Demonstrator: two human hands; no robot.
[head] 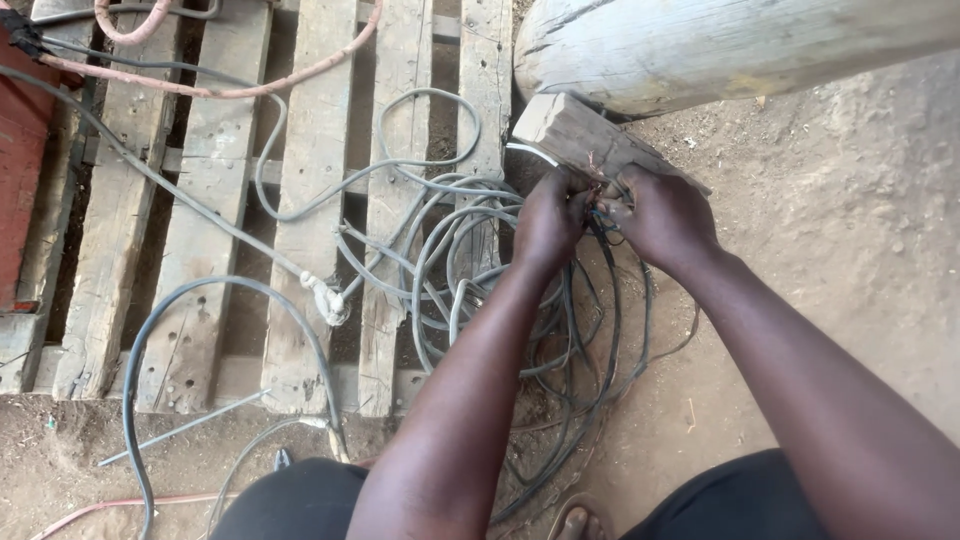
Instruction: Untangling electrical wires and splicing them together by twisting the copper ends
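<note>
Bare, dusty dirt ground [850, 230] under me, and a weathered wooden pallet [205, 250] of grey slats lies flat on it to my left. A thick pale log [720, 45] runs across the top right, with a rough wooden block [580, 135] resting against its underside.

Both my hands meet just below that block. My left hand [548, 222] has its fingers curled shut around a gathered bunch of cable ends [598, 196] at the top of the tangle. My right hand [665, 215] faces it, fingers bent in and pinched on the same strands, the 2 hands nearly touching. How much of the bunch each hand grips, I cannot tell; the knuckles hide it.

The tangle of grey and black cables [480, 270] spreads from my hands down over the pallet's right slats and onto the dirt between my knees. 1 grey cable [190, 300] loops wide across the pallet, meeting a white taped joint [328, 298]. A pinkish hose [230, 88] crosses the pallet's top, and a red metal box [22, 170] sits at the far left edge. A thin grey rod [180, 428] lies on the dirt below the pallet. My forearms cover the tangle's lower middle.
</note>
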